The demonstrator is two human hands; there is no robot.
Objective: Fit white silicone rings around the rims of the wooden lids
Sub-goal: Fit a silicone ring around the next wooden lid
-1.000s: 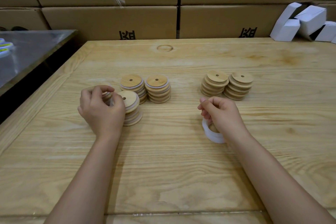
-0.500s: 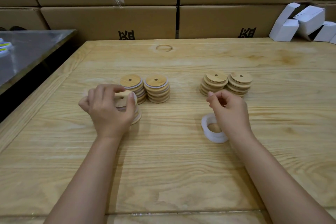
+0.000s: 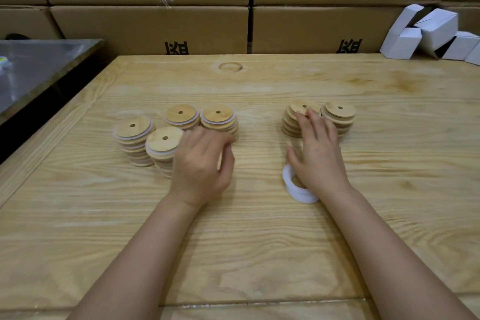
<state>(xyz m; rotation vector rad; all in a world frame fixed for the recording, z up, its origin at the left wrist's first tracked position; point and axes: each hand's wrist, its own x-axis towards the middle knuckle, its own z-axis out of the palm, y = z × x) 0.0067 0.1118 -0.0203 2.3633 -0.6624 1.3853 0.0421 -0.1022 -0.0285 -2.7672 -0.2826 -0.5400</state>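
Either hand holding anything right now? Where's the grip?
Nothing is held. The left hand is open, blurred, beside the ringed lid stacks. The right hand lays straight fingers on the top lid of a bare stack; no grip yet.

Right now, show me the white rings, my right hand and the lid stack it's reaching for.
white rings (image 3: pixel 302 196): head view, the pile's front wall.
right hand (image 3: pixel 318 156): head view, back of the hand.
lid stack (image 3: pixel 289 123): head view, its left side.

matt wooden lids, white silicone rings, grained wood table
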